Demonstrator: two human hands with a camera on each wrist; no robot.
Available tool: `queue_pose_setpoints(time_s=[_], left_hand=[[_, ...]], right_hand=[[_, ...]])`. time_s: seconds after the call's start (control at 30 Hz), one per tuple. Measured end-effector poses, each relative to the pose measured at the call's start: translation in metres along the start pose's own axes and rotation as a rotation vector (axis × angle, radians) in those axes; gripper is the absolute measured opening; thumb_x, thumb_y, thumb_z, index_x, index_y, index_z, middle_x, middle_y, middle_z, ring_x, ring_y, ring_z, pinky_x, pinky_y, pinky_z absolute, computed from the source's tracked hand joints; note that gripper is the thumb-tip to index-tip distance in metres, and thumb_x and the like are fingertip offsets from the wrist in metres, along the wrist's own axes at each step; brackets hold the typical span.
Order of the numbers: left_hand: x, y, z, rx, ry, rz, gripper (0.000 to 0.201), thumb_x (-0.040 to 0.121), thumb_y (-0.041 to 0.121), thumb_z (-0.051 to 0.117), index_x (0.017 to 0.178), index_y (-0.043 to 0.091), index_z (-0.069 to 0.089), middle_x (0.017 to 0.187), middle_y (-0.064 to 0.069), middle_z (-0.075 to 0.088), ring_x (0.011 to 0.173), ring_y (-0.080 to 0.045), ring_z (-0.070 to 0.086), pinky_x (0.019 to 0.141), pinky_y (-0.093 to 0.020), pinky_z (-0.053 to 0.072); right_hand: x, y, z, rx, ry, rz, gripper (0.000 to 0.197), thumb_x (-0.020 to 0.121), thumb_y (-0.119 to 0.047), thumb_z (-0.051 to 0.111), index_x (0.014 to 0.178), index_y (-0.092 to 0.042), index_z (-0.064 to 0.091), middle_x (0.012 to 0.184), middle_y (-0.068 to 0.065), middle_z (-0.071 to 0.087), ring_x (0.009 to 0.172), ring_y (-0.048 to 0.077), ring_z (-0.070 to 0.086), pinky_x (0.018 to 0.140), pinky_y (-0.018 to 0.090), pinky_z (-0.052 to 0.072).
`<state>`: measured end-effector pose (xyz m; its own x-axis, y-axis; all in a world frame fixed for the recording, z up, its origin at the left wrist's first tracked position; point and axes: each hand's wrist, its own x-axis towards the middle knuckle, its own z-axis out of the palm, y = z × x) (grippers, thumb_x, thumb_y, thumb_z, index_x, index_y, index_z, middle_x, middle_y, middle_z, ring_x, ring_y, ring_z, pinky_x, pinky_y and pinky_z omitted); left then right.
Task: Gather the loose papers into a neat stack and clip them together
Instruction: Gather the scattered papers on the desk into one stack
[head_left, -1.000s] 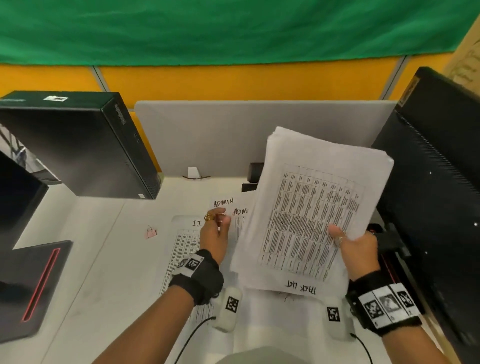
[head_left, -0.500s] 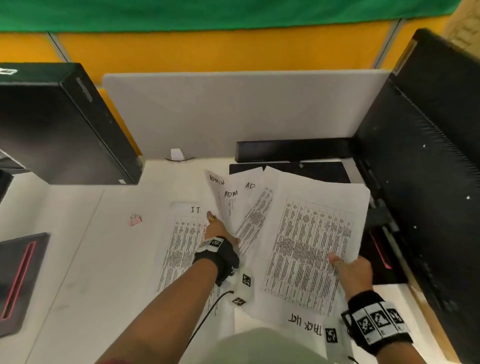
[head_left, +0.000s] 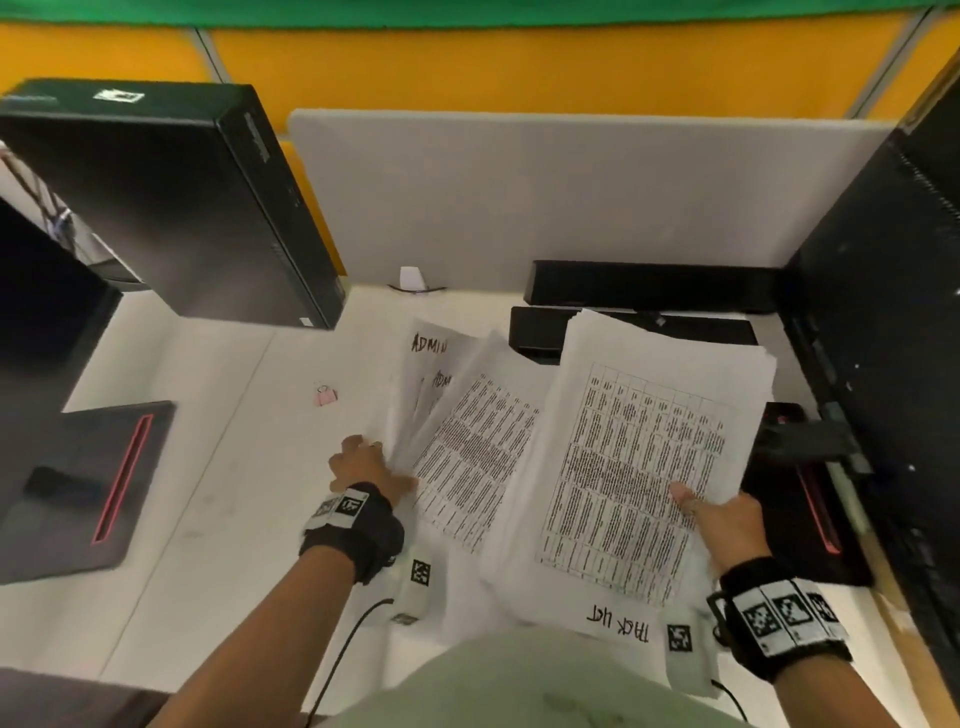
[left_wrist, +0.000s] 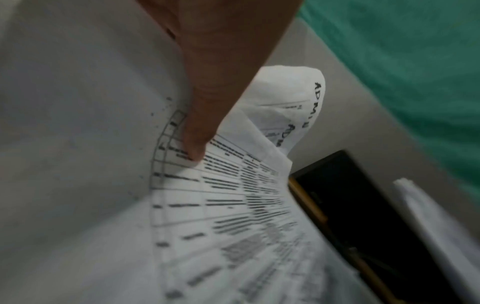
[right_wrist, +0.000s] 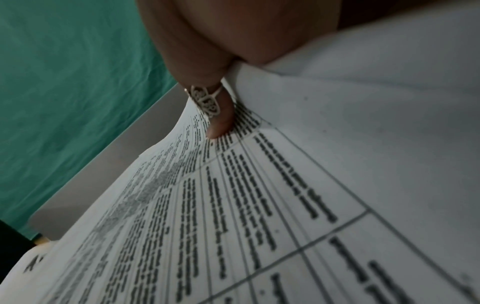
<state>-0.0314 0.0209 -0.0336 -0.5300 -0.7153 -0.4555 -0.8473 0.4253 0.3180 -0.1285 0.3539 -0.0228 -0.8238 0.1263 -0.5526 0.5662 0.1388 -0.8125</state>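
Your right hand (head_left: 727, 525) pinches the thick paper stack (head_left: 634, 467), long axis running away from you, beside the black monitor (head_left: 883, 338). Your left hand (head_left: 363, 467) grips fanned loose sheets (head_left: 467, 447); their lower edges are hidden. The pink binder clip (head_left: 325, 396) lies left of them.

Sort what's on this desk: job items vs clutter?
Job:
- thick paper stack, held by right hand
- fanned ADMIN sheets, gripped by left hand
- pink binder clip, untouched

Clutter:
- black computer case
- monitor
- grey divider panel
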Motion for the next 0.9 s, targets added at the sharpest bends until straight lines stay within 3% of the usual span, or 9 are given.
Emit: queue_pose_setpoints(time_s=[0.07,0.17,0.3,0.43,0.5,0.6,0.73,0.83,0.9], left_hand=[[0.002,-0.007,0.007,0.038,0.03,-0.023,0.089,0.059,0.036,0.083,0.127,0.003,0.036,0.133,-0.017,0.034,0.117,-0.037,0.043,0.101,-0.048,0.042],[0.004,-0.008,0.003,-0.222,-0.008,-0.064,0.096,0.057,0.019,0.086,0.133,0.008,0.028,0.131,-0.018,0.044,0.116,-0.038,0.05,0.102,-0.047,0.043],[0.003,0.0,-0.006,-0.098,-0.068,0.039,0.05,0.071,0.027,0.074,0.111,0.004,0.055,0.115,-0.018,0.063,0.102,-0.034,0.06,0.087,-0.038,0.049],[-0.014,0.019,-0.018,-0.159,-0.016,0.136,0.04,0.086,0.02,0.059,0.116,-0.005,0.051,0.121,-0.025,0.059,0.11,-0.038,0.055,0.091,-0.039,0.045],[-0.024,0.031,-0.03,-0.362,-0.001,0.233,0.038,0.085,0.012,0.059,0.117,-0.007,0.051,0.12,-0.027,0.059,0.11,-0.039,0.055,0.091,-0.04,0.045],[-0.04,0.05,-0.052,-0.642,-0.027,0.364,0.033,0.086,0.006,0.056,0.117,-0.006,0.053,0.115,-0.025,0.061,0.108,-0.037,0.057,0.093,-0.041,0.046],[-0.054,0.069,-0.076,-0.773,-0.019,0.501,0.027,0.088,0.006,0.055,0.109,-0.011,0.057,0.106,-0.023,0.065,0.1,-0.033,0.062,0.081,-0.036,0.05],[-0.055,0.079,-0.085,-0.822,-0.048,0.551,0.023,0.09,0.011,0.052,0.107,-0.001,0.061,0.095,-0.009,0.066,0.102,-0.033,0.062,0.091,-0.039,0.05],[-0.059,0.089,-0.092,-0.875,-0.052,0.583,0.022,0.093,0.02,0.046,0.1,0.007,0.063,0.09,-0.006,0.064,0.097,-0.027,0.062,0.092,-0.029,0.049]], right_hand=[[0.001,-0.001,0.008,0.016,-0.027,0.006,0.039,0.08,-0.003,0.064,0.118,-0.001,0.055,0.12,0.021,0.06,0.103,0.033,0.059,0.095,0.05,0.046],[0.002,-0.003,0.015,0.06,-0.051,0.025,0.04,0.079,-0.003,0.065,0.118,-0.003,0.055,0.122,0.018,0.06,0.103,0.031,0.058,0.095,0.047,0.045],[0.0,-0.014,0.022,0.132,-0.137,0.031,0.044,0.08,0.002,0.061,0.123,-0.005,0.052,0.125,0.016,0.058,0.106,0.031,0.057,0.09,0.042,0.045],[-0.007,-0.027,0.027,0.275,-0.382,0.018,0.036,0.07,-0.002,0.066,0.102,-0.017,0.063,0.105,0.01,0.067,0.082,0.02,0.067,0.063,0.035,0.056],[-0.006,-0.035,0.029,0.367,-0.445,0.008,0.045,0.062,-0.01,0.071,0.106,-0.019,0.063,0.11,0.012,0.067,0.094,0.025,0.067,0.074,0.041,0.057],[-0.001,-0.056,0.032,0.498,-0.433,-0.045,0.052,0.065,-0.014,0.069,0.116,-0.018,0.059,0.128,0.015,0.057,0.117,0.033,0.055,0.099,0.053,0.043],[-0.006,-0.097,0.033,0.56,-0.488,-0.177,0.05,0.064,-0.024,0.07,0.113,-0.024,0.059,0.126,0.01,0.059,0.115,0.028,0.057,0.085,0.042,0.055],[-0.017,-0.123,0.037,0.528,-0.489,-0.31,0.064,0.055,-0.033,0.079,0.115,-0.028,0.057,0.127,0.007,0.059,0.116,0.023,0.057,0.091,0.041,0.052],[-0.025,-0.137,0.041,0.477,-0.413,-0.415,0.065,0.065,-0.029,0.075,0.125,-0.02,0.051,0.131,0.009,0.056,0.12,0.024,0.054,0.096,0.041,0.049]])
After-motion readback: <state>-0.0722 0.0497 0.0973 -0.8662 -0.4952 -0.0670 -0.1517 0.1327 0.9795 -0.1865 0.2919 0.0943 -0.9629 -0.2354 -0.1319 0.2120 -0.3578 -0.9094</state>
